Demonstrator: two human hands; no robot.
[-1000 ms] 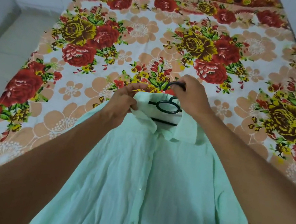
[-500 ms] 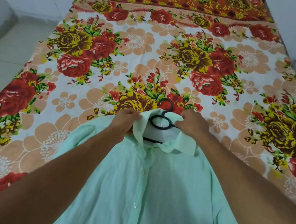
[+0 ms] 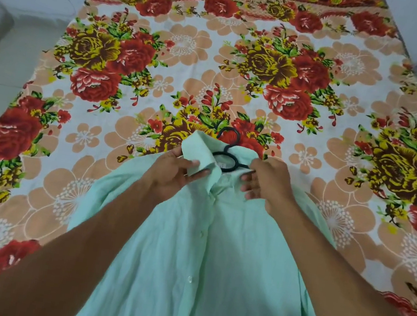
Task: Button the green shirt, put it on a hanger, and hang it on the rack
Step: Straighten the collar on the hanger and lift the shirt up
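On the flowered bedspread point(image 3: 181, 44), we have the green shirt point(image 3: 214, 254) laid flat with both our hands at its collar.

The shirt lies front up, its placket closed down the middle with pale buttons point(image 3: 190, 279) showing along it. A black hanger point(image 3: 225, 157) sits inside the neck opening, its hook pointing away from us over the bedspread and its round loop showing between the collar halves. Our left hand point(image 3: 172, 172) pinches the left collar flap between thumb and fingers, lifting it so the flap stands up and folds over. Our right hand point(image 3: 266, 182) rests on the right side of the collar, its fingers curled and pressing on the cloth just beside the hanger's bar; we cannot tell whether it grips the cloth.
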